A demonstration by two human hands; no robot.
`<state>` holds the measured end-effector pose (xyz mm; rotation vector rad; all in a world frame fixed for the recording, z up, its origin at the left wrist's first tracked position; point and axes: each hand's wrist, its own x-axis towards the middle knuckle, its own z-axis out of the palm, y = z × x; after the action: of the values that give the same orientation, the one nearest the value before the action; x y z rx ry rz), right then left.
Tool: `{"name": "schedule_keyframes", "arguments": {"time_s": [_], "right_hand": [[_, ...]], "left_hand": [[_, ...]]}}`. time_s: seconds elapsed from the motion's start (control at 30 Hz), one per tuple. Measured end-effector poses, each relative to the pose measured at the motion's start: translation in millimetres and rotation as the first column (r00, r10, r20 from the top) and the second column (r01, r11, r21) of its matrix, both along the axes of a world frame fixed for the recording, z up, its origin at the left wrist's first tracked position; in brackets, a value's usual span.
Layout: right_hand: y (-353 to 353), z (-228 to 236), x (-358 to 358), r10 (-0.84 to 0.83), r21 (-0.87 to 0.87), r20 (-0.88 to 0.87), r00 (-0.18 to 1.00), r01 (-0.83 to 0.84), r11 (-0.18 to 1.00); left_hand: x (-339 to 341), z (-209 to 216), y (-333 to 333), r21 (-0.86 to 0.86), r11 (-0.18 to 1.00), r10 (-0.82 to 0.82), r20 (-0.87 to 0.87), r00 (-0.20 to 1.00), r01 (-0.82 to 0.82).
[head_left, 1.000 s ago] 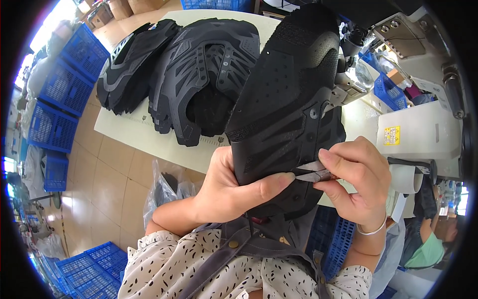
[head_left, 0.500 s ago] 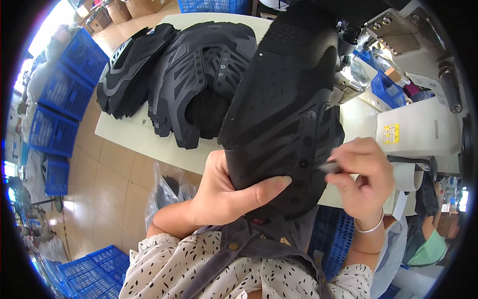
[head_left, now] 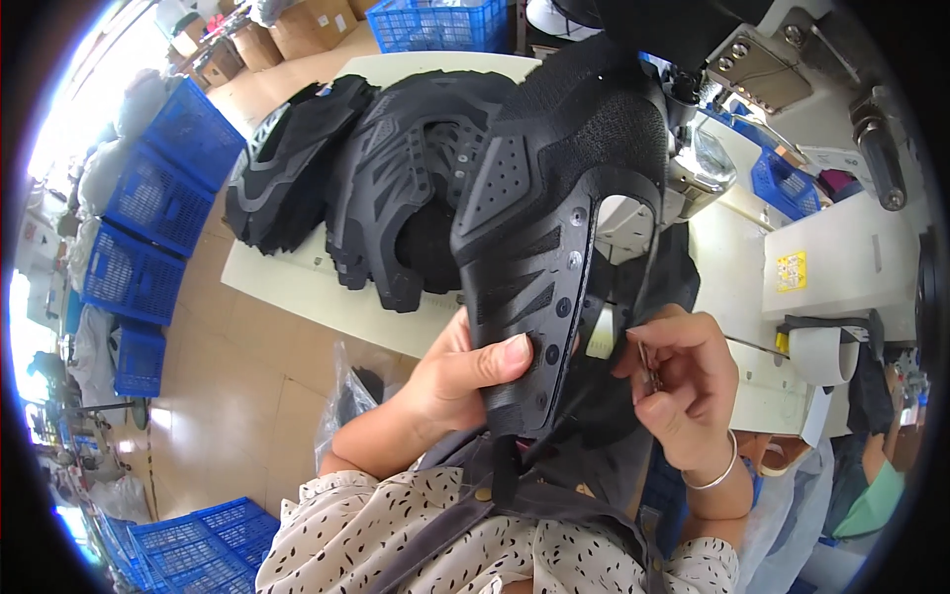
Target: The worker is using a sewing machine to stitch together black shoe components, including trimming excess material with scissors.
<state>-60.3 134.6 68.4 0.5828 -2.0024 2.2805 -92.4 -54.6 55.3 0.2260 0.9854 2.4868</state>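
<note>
A black shoe upper [head_left: 515,257] with a row of eyelets along its open edge is held up in front of me. My left hand [head_left: 460,371] grips its near end, thumb lying on top beside the eyelets. Beside the opposite edge, my right hand [head_left: 683,386] is closed round a small thin metal tool [head_left: 648,368]; the fingers partly cover it, so its exact kind is unclear. The far end of the upper reaches up under the sewing machine head [head_left: 683,89]. Behind it, stacked black shoe uppers [head_left: 396,168] lie on the pale table [head_left: 287,282].
Another stack of uppers [head_left: 287,178] sits farther left. Blue crates [head_left: 143,208] stand along the left side, with a blue basket [head_left: 435,25] beyond the table. A pale machine housing [head_left: 841,247] is on the right. A person in a green top [head_left: 876,500] shows at the right rim.
The upper has turned, so its opening and eyelet row now face up. My right hand has moved slightly left and lower with the metal tool. The whole view has shifted a little.
</note>
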Motion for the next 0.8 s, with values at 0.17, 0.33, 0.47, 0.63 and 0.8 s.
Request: {"name": "schedule_keyframes", "arguments": {"time_s": [0.17,0.33,0.47,0.63,0.8], "right_hand": [[-2,8,-9,-0.027,0.225,-0.288,0.957,0.095,0.97],[-7,14,-6,-0.055,0.353,-0.248,0.967,0.143,0.925],[-11,15,-6,-0.072,0.407,-0.363,0.929,0.228,0.884],[-15,26,-2,-0.052,0.514,-0.545,0.837,0.382,0.768],[-22,29,8,-0.137,0.519,-0.528,0.838,0.446,0.73]], "left_hand": [[-2,-14,-2,0.359,0.868,-0.368,0.004,0.93,0.342],[-2,-27,2,0.523,0.753,-0.447,-0.039,0.894,0.4],[-1,-25,1,0.471,0.774,-0.468,-0.028,0.883,0.424],[3,-22,4,0.49,0.795,-0.432,0.043,0.901,0.358],[9,-18,10,0.463,0.83,-0.373,0.05,0.926,0.31]]}}
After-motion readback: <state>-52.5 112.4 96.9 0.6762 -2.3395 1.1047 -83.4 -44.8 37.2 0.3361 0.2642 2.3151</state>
